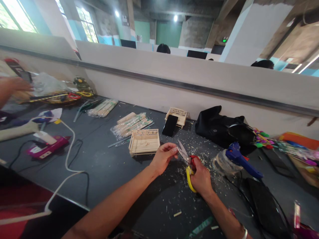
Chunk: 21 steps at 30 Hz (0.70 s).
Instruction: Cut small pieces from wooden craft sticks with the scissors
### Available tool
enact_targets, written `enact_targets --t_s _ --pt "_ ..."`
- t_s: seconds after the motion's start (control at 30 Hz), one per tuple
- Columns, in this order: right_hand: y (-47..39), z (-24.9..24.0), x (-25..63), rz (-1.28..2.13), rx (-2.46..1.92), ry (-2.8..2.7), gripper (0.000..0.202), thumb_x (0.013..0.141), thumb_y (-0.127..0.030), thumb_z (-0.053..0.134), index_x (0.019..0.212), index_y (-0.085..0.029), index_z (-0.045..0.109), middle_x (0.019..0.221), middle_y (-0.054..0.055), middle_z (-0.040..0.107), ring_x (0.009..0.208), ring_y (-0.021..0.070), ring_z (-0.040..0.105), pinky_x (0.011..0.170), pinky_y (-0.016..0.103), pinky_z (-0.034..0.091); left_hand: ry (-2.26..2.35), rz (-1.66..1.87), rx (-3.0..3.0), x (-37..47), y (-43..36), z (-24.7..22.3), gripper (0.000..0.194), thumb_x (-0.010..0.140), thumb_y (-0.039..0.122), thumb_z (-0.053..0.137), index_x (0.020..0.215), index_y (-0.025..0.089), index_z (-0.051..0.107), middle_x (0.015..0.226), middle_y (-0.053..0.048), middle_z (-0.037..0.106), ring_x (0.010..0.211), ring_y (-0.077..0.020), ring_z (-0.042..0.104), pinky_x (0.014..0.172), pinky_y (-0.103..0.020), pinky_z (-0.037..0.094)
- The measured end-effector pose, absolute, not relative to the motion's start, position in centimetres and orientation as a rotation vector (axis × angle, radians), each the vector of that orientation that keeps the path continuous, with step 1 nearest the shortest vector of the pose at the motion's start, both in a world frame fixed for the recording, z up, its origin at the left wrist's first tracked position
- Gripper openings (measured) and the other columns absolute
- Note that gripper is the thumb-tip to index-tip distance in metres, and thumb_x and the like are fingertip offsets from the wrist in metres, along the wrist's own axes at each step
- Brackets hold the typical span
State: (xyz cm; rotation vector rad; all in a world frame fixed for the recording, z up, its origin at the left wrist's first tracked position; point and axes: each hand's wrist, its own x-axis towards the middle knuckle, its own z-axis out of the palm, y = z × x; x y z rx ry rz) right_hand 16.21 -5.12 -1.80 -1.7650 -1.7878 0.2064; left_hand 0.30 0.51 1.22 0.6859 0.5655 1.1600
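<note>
My right hand (201,176) grips a pair of scissors (184,154) with red and yellow handles; the blades are parted and point up and left. Close to those blades, my left hand (164,156) is closed in a pinch, and whatever lies between its fingertips is too small to make out. Just left of that hand stands a small bench-like model made of pale sticks (145,142). Behind it, a second stick model (181,114) has a black phone (170,125) leaning on its front. Pale clippings (196,146) are scattered around the scissors.
Bagged wooden sticks (132,124) lie behind the near model. At right are a blue glue gun (240,159) on a clear jar (225,162) and a black bag (219,126). A pink power strip (48,147) with a white cable is at left, near another person's hand (15,84).
</note>
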Motion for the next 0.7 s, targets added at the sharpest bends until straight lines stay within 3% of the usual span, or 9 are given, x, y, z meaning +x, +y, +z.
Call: enact_targets --t_s 0.17,0.47,0.7 --pt "-5.26 -1.95 16.13 0.018 -1.783 -1.832 0.018 0.059 -0.019 0.048 0.076 -0.022 0.05 0.064 0.0 0.057 0.057 0.0156 0.053 0.055 0.023 0.037 0.534 1.116 0.65 0.51 0.1 1.16 0.031 0.046 0.028 0.086 0.065 0.014 0.067 0.06 0.001 0.063 0.051 -0.0079 0.054 0.054 -0.021 0.044" --pt "-5.53 -1.75 15.96 -0.247 -1.76 -1.86 0.024 0.059 -0.016 0.047 0.082 -0.022 0.049 0.07 0.003 0.057 0.066 0.0193 0.054 0.063 0.027 0.041 0.55 1.135 0.617 0.74 -0.32 1.38 0.034 0.039 0.028 0.088 0.063 0.014 0.068 0.061 -0.001 0.067 0.056 -0.0104 0.057 0.057 -0.023 0.045" --pt "-5.55 -2.09 15.88 -0.334 -1.759 -1.842 0.027 0.059 -0.014 0.047 0.085 -0.021 0.046 0.076 0.006 0.058 0.076 0.022 0.056 0.068 0.03 0.042 0.559 1.142 0.64 0.82 -0.54 1.19 0.032 0.042 0.028 0.087 0.063 0.014 0.068 0.062 -0.001 0.066 0.057 -0.011 0.058 0.06 -0.024 0.045"
